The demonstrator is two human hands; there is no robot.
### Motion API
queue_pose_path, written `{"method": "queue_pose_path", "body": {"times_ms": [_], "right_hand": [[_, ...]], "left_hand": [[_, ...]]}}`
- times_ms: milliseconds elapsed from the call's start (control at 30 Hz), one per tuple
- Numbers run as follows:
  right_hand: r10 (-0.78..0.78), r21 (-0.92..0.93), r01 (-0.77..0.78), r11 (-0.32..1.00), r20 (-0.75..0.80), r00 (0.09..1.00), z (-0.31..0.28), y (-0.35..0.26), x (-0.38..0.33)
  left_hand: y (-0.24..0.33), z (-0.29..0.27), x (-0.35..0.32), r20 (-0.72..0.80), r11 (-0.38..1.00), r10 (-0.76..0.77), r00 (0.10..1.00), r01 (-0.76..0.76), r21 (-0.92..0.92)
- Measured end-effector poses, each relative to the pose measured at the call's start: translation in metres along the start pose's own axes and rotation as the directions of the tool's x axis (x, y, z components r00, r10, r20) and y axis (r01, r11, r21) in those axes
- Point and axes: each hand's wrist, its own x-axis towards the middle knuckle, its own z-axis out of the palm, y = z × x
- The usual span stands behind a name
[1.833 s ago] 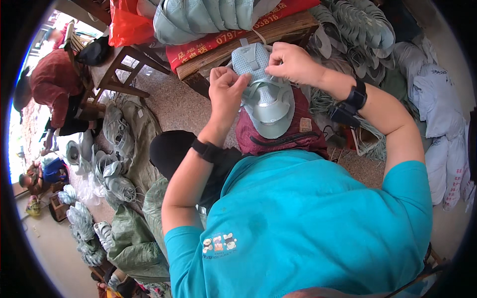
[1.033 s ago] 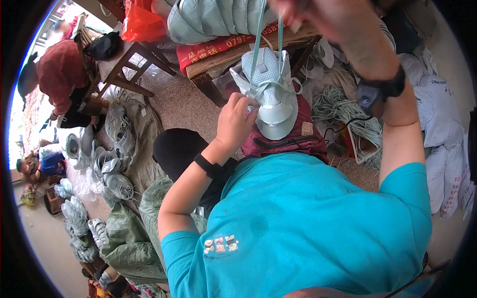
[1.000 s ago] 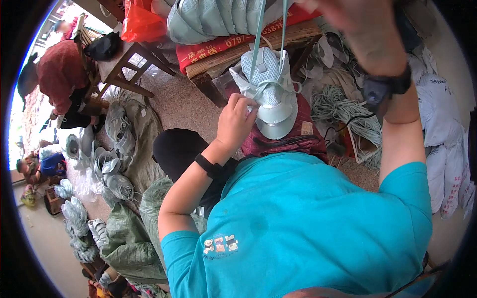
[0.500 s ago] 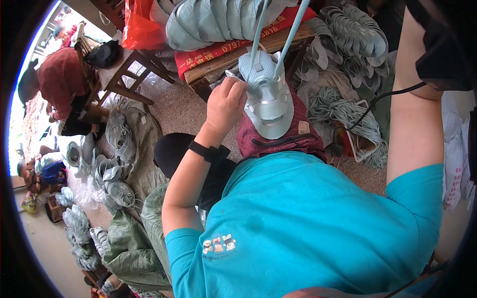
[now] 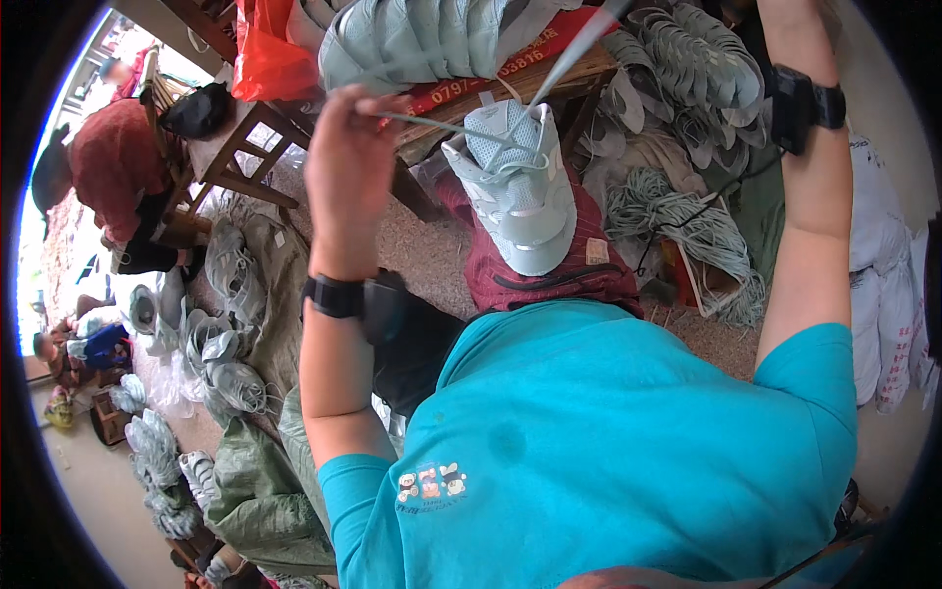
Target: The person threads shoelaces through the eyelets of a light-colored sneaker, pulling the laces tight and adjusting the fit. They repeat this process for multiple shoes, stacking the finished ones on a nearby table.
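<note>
A pale grey-white shoe upper (image 5: 525, 211) rests on the dark red cloth (image 5: 599, 275) over my lap, toe toward me. Light shoelaces cross over its tongue. Somewhat blurred, my left hand (image 5: 348, 177) is raised left of the upper, its fingers pinching one shoelace (image 5: 446, 125) drawn taut to the left. The other lace end (image 5: 579, 49) runs up and right, leaving the view at the top. My right hand (image 5: 800, 34) is reached far up to the right; only its wrist end shows, its fingers beyond the top edge.
A wooden bench (image 5: 569, 83) ahead bears a row of nested uppers (image 5: 422, 39). More uppers (image 5: 697, 79) and a bundle of laces (image 5: 657, 211) are at the right. A stool (image 5: 240, 147), finished uppers (image 5: 235, 265) and green sacks (image 5: 265, 481) lie left. Another person (image 5: 118, 157) bends at far left.
My left hand has moved left and up from beside the upper, pulling a lace out sideways. My right arm has shifted, and its wrist device now shows. The laces now cross over the tongue.
</note>
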Motion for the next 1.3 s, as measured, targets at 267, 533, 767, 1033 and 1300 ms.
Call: {"method": "queue_pose_path", "body": {"times_ms": [267,533,767,1033,1300], "right_hand": [[0.176,0.214,-0.178,0.960,0.030,0.984,-0.395,0.085,0.028],[0.367,-0.663,-0.387,0.641,-0.178,0.913,-0.231,0.182,-0.114],[0.556,-0.566,-0.272,0.778,0.419,0.718,-0.086,0.199,-0.185],[0.596,-0.703,-0.163,0.692,0.429,0.679,-0.061,0.196,-0.194],[0.273,-0.684,0.709,0.173,0.725,0.633,-0.035,0.182,-0.195]], "left_hand": [[0.040,-0.170,0.026,-0.423,0.941,-0.256,0.869,0.124,-0.315],[0.090,-0.231,-0.011,-0.630,0.965,0.215,0.746,-0.065,0.252],[-0.038,-0.073,-0.028,-0.172,0.747,0.097,0.980,0.042,0.663],[-0.099,-0.027,-0.049,-0.059,0.790,-0.186,0.981,0.185,0.584],[-0.105,-0.029,-0.059,-0.063,0.685,-0.147,0.987,0.148,0.714]]}}
